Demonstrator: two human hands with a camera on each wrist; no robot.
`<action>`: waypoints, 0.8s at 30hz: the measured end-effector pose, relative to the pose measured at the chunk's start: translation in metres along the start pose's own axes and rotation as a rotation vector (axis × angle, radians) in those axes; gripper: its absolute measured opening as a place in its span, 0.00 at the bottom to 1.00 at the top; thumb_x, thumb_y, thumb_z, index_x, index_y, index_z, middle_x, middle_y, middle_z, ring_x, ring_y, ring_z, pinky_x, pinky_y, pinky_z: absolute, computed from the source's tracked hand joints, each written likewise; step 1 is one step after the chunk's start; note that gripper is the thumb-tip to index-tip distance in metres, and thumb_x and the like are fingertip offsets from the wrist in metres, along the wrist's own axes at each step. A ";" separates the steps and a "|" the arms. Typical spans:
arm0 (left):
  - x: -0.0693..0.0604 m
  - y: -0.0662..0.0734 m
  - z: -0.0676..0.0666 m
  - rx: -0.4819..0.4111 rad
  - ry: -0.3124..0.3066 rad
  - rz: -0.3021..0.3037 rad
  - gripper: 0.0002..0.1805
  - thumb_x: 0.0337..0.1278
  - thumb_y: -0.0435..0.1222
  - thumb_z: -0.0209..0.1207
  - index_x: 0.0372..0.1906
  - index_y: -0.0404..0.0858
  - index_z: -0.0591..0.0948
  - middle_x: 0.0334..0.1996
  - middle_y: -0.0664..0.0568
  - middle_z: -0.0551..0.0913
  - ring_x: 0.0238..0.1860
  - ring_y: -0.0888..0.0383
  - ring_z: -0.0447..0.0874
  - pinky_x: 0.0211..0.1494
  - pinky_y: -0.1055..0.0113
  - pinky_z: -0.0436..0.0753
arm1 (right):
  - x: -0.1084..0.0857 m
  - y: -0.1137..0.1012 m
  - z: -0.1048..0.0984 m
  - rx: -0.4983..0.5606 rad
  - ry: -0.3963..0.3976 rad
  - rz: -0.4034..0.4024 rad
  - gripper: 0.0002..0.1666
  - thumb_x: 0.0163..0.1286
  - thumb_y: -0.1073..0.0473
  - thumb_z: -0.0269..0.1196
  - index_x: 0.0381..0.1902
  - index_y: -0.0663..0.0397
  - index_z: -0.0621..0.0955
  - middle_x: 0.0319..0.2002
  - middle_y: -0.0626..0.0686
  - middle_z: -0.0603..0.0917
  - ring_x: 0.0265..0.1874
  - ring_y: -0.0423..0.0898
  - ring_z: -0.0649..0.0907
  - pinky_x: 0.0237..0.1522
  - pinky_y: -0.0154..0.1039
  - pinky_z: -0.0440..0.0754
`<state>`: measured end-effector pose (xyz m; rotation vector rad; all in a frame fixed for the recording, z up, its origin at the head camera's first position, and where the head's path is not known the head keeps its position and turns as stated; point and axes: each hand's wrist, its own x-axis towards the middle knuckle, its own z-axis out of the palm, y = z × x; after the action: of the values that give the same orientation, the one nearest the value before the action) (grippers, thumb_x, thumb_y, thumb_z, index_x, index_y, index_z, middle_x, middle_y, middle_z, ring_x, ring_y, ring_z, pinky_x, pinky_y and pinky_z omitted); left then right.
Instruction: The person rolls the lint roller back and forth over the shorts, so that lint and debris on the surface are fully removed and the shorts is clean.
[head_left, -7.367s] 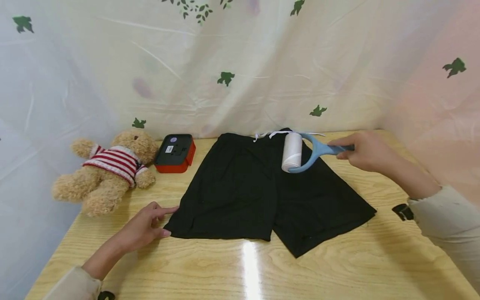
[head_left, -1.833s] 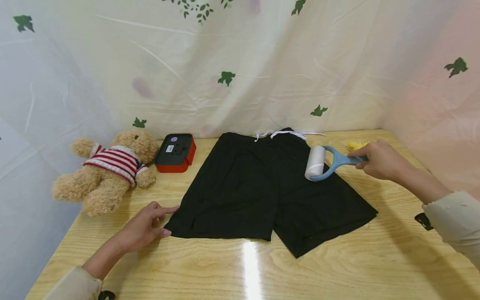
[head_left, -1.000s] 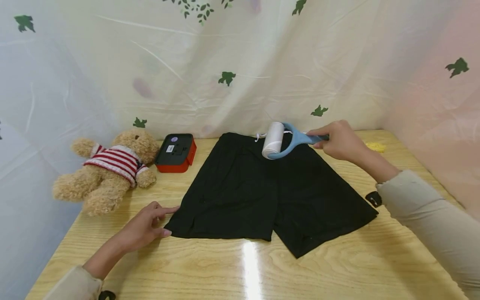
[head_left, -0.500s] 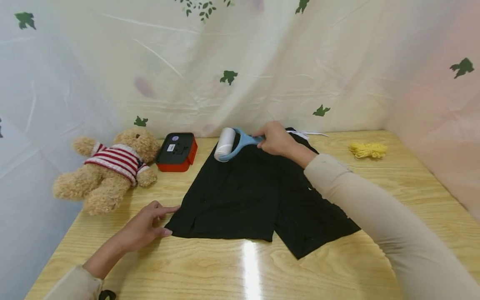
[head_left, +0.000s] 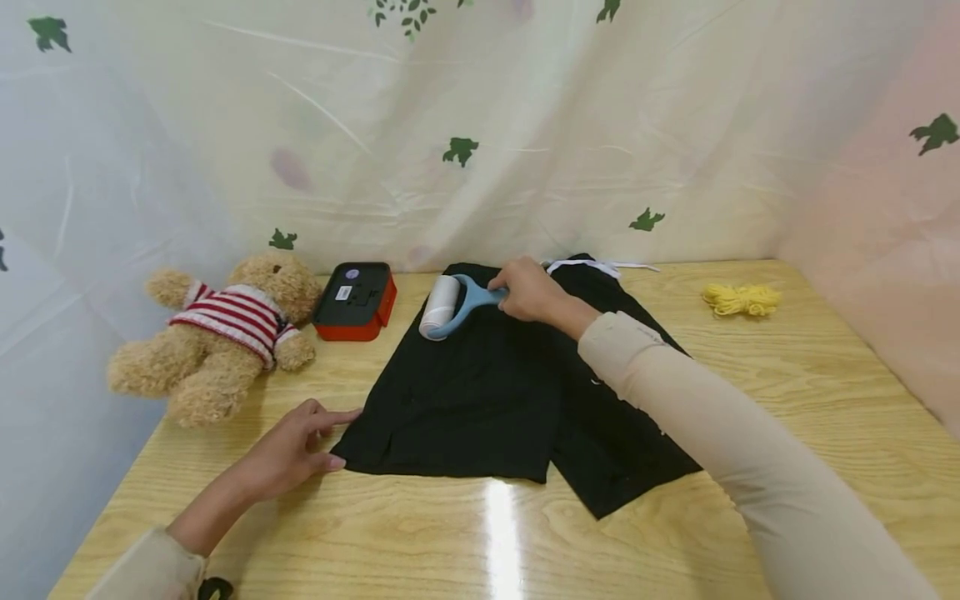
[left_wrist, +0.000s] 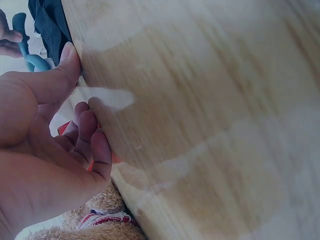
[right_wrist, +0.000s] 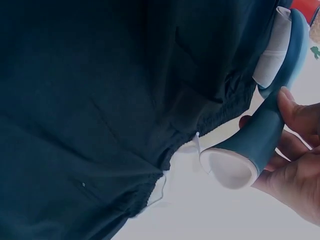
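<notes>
Black shorts (head_left: 480, 408) with a white drawstring (head_left: 581, 265) lie spread on the wooden table, waistband towards the back curtain. My right hand (head_left: 528, 289) grips the blue handle of a lint roller (head_left: 440, 307); its white roll rests on the shorts' upper left side. The right wrist view shows fingers and thumb around the roller handle (right_wrist: 262, 132), beside the gathered waistband. At the shorts' lower left corner, my left hand (head_left: 288, 454) touches the edge with extended index finger and thumb. In the left wrist view its other fingers (left_wrist: 101, 150) are loosely bent, holding nothing.
A teddy bear (head_left: 225, 325) in a striped sweater lies at the left. Beside it sits a black and red box (head_left: 352, 302). A yellow bundle of yarn (head_left: 741, 300) lies at the back right. A patterned curtain (head_left: 525, 192) stands behind the table.
My right hand has carried the lint roller leftwards across the shorts from the right leg, then slightly nearer to me. The yellow yarn is now uncovered. My left hand has stayed in place.
</notes>
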<state>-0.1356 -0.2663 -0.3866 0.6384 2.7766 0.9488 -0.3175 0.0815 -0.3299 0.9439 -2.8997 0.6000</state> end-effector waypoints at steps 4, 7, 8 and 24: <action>0.000 0.001 0.000 0.000 -0.008 -0.006 0.33 0.46 0.32 0.71 0.63 0.36 0.76 0.29 0.52 0.63 0.29 0.59 0.57 0.30 0.67 0.62 | -0.005 0.003 -0.007 0.001 -0.020 0.020 0.20 0.57 0.71 0.63 0.49 0.61 0.85 0.45 0.58 0.86 0.34 0.50 0.77 0.38 0.39 0.72; 0.001 0.002 0.000 0.005 -0.007 -0.009 0.33 0.46 0.32 0.71 0.62 0.36 0.77 0.29 0.51 0.63 0.29 0.58 0.58 0.31 0.67 0.63 | -0.009 0.006 -0.012 -0.003 -0.029 0.028 0.20 0.58 0.70 0.64 0.50 0.61 0.85 0.46 0.58 0.85 0.34 0.50 0.77 0.37 0.39 0.72; 0.001 0.002 0.000 0.007 -0.007 -0.010 0.33 0.46 0.32 0.71 0.62 0.36 0.77 0.29 0.51 0.63 0.30 0.58 0.58 0.31 0.67 0.63 | -0.011 0.006 -0.014 -0.003 -0.028 0.028 0.20 0.58 0.70 0.64 0.50 0.61 0.85 0.45 0.58 0.85 0.33 0.51 0.76 0.36 0.39 0.72; 0.000 0.003 -0.002 -0.008 -0.029 -0.025 0.33 0.47 0.32 0.70 0.63 0.36 0.75 0.30 0.51 0.64 0.30 0.57 0.58 0.31 0.67 0.63 | -0.029 0.033 -0.029 -0.059 -0.002 0.021 0.18 0.55 0.71 0.65 0.45 0.60 0.87 0.38 0.55 0.87 0.27 0.49 0.73 0.31 0.39 0.69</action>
<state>-0.1354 -0.2649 -0.3833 0.6101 2.7475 0.9373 -0.3153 0.1325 -0.3193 0.9092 -2.9147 0.5119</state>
